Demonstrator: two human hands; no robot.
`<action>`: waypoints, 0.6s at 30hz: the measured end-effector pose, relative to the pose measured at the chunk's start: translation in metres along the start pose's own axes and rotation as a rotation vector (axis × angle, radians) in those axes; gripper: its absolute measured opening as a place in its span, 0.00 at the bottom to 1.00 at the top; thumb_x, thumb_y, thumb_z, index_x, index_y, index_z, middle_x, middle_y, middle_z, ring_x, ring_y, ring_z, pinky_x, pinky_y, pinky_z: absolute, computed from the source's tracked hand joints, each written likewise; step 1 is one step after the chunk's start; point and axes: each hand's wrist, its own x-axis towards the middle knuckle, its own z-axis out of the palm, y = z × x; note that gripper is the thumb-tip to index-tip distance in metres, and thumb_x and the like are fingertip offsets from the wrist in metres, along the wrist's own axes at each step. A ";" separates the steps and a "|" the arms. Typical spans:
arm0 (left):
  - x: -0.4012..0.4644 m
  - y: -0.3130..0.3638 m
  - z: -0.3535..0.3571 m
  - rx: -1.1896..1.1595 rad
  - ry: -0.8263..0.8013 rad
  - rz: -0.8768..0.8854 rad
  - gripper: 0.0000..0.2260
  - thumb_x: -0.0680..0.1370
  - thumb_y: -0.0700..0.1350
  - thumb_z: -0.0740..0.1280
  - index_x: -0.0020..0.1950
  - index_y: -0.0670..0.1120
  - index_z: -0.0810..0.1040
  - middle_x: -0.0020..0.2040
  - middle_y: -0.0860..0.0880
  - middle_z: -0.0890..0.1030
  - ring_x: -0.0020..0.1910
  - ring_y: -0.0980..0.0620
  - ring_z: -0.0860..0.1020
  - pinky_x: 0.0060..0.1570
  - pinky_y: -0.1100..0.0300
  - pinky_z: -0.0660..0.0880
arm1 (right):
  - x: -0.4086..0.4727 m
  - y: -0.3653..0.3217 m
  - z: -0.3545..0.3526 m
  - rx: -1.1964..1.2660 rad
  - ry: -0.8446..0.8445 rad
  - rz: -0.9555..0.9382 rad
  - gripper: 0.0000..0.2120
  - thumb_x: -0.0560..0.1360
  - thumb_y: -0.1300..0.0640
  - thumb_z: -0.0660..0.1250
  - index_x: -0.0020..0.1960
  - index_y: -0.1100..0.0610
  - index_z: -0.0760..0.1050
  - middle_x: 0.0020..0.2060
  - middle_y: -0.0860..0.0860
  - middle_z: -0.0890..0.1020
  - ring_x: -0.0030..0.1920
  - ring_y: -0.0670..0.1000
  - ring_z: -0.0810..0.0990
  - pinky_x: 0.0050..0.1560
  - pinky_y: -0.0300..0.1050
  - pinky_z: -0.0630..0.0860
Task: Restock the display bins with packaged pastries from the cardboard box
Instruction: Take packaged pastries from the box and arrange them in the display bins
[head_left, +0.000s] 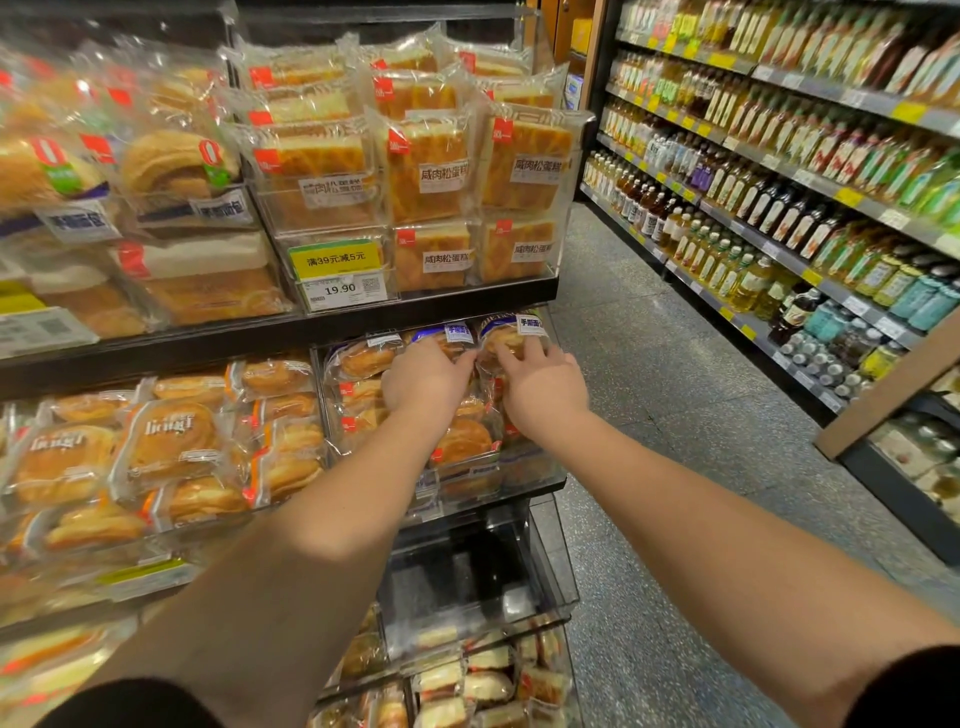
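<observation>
Both my arms reach into a clear display bin (540, 467) on the middle shelf, right end. My left hand (423, 379) lies over a round bun in a clear wrapper with a blue label (447, 335), fingers bent onto it. My right hand (540, 384) pinches another blue-labelled bun packet (511, 335) at the back of the bin, fingertips on its wrapper. More packaged pastries (465, 439) are stacked in front beneath my wrists. No cardboard box is in view.
Square cake packets (426, 171) fill the shelf above, with a yellow price tag (337, 273). Round pastries (166, 441) crowd the bin to the left. An empty clear bin (467, 577) sits below. Bottle shelves (779, 197) line the aisle (675, 415) on the right.
</observation>
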 end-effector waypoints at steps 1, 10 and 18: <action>0.001 -0.001 0.001 0.002 0.003 0.000 0.25 0.77 0.68 0.61 0.52 0.46 0.79 0.41 0.49 0.80 0.41 0.47 0.80 0.45 0.51 0.80 | 0.001 -0.001 0.001 -0.011 -0.019 0.008 0.34 0.79 0.53 0.63 0.80 0.49 0.52 0.72 0.59 0.63 0.72 0.61 0.64 0.69 0.52 0.64; 0.001 0.000 -0.001 0.087 0.014 0.038 0.32 0.74 0.72 0.60 0.62 0.46 0.77 0.52 0.47 0.82 0.51 0.45 0.80 0.53 0.48 0.77 | 0.021 0.016 -0.017 0.070 -0.283 -0.150 0.35 0.83 0.48 0.59 0.81 0.45 0.42 0.80 0.53 0.51 0.77 0.60 0.59 0.73 0.54 0.62; -0.002 0.021 -0.016 0.388 -0.073 0.117 0.30 0.78 0.70 0.55 0.35 0.45 0.75 0.34 0.49 0.77 0.30 0.51 0.74 0.27 0.60 0.65 | 0.015 0.022 -0.008 0.003 -0.146 -0.030 0.35 0.80 0.54 0.62 0.81 0.49 0.48 0.76 0.55 0.62 0.75 0.57 0.63 0.71 0.52 0.63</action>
